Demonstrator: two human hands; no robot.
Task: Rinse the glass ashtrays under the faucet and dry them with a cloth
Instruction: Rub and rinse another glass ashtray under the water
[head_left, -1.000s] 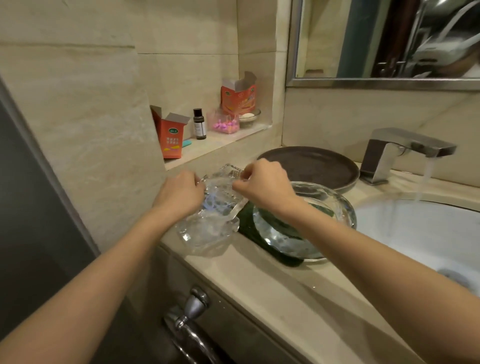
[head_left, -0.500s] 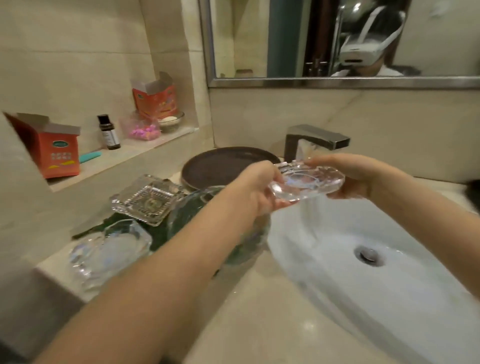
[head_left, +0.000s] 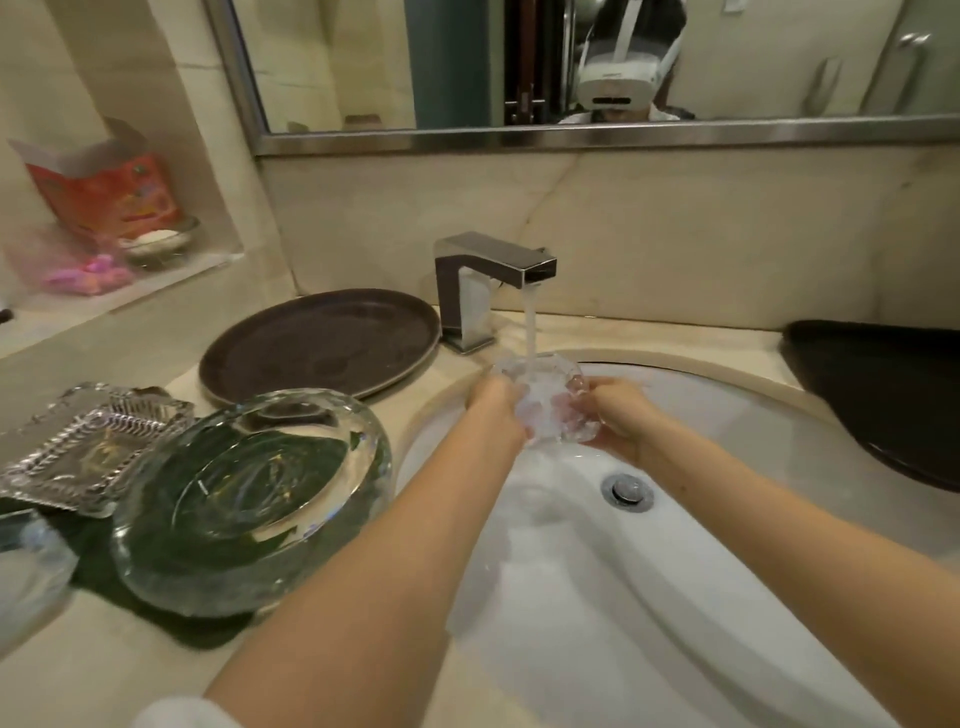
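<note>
At frame centre, the left hand (head_left: 493, 410) and right hand (head_left: 618, 415) each grip a clear, faceted glass ashtray (head_left: 545, 400) under the faucet (head_left: 493, 280) stream, above the white basin (head_left: 727, 467).

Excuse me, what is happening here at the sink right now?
A person is rinsing a small glass ashtray under the running faucet, over the white sink. The left hand and the right hand grip it from either side. On the counter to the left, a large round glass ashtray and a square glass ashtray sit on a dark green cloth, near a brown tray.
</note>
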